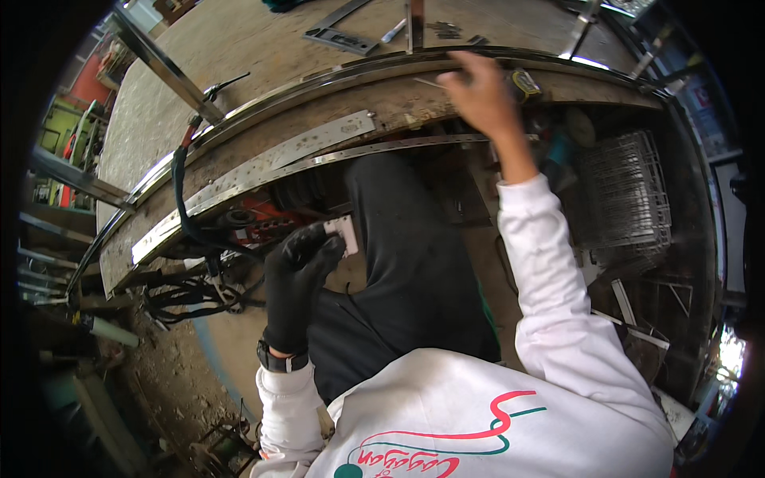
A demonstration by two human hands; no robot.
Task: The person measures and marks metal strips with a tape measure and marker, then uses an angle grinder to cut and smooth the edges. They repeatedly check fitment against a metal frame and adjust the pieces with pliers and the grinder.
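Observation:
My left hand [296, 275], in a black glove with a watch at the wrist, is closed on a small pale metal plate with holes [343, 235], held above my lap. My bare right hand [480, 94] reaches over the front edge of the workbench, its fingers apart and slightly blurred. A thin light rod [429, 82] lies by its thumb; whether they touch I cannot tell. Just right of that hand sits a yellow and black tape measure [523, 84]. A flat metal strip [319, 139] lies along the bench edge, left of my right hand.
A long metal rail [295, 88] with uprights runs across the workbench [263, 40]. A metal square [343, 38] lies behind it. A dark cable [178, 187] hangs over the front edge towards coiled cables [195, 299]. Wire racks [625, 191] stand at the right.

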